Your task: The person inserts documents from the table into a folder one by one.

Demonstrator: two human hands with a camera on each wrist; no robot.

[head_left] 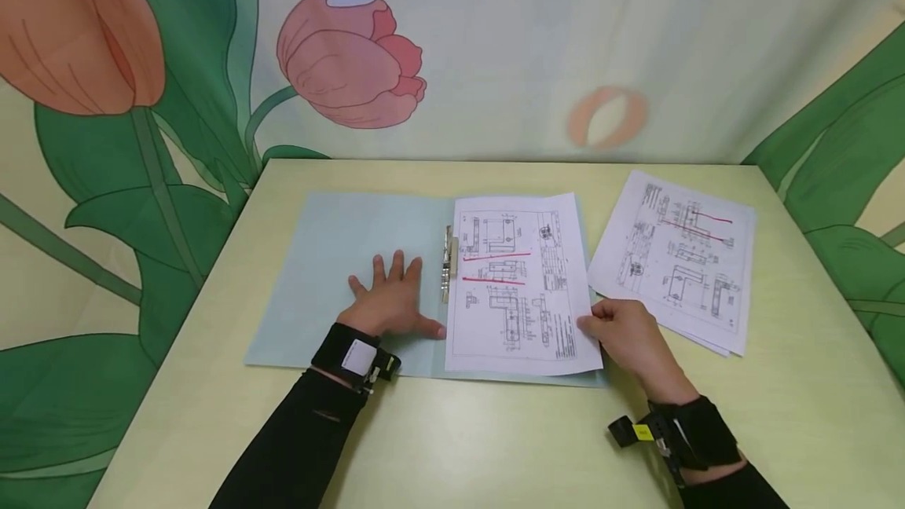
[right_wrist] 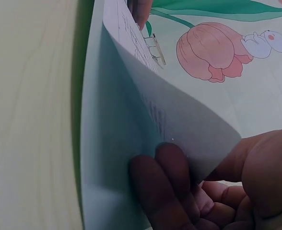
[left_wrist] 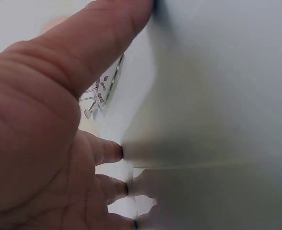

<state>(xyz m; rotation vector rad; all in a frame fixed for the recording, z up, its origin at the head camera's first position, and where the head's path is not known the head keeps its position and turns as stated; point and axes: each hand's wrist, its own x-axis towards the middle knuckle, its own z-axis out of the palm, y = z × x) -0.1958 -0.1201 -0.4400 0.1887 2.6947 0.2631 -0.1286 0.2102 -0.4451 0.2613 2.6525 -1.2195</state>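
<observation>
A light blue folder [head_left: 290,281] lies spread on the table, with a metal clip [head_left: 447,264] along its spine. On its right half is a sheet of technical drawings [head_left: 526,352] marked with two red lines. My left hand [head_left: 385,301] rests on the left cover, fingers spread and thumb near the spine; the left wrist view shows its fingertips [left_wrist: 113,151] touching the cover. My right hand [head_left: 629,332] pinches the sheet's right edge near the lower corner. In the right wrist view that corner [right_wrist: 213,143] is lifted off the folder between thumb and fingers.
More printed drawing sheets [head_left: 679,258], the top one with red lines, lie overlapping on the table [head_left: 495,446] right of the folder. Behind the table's far edge hangs a curtain [head_left: 530,38] printed with tulips and a rabbit.
</observation>
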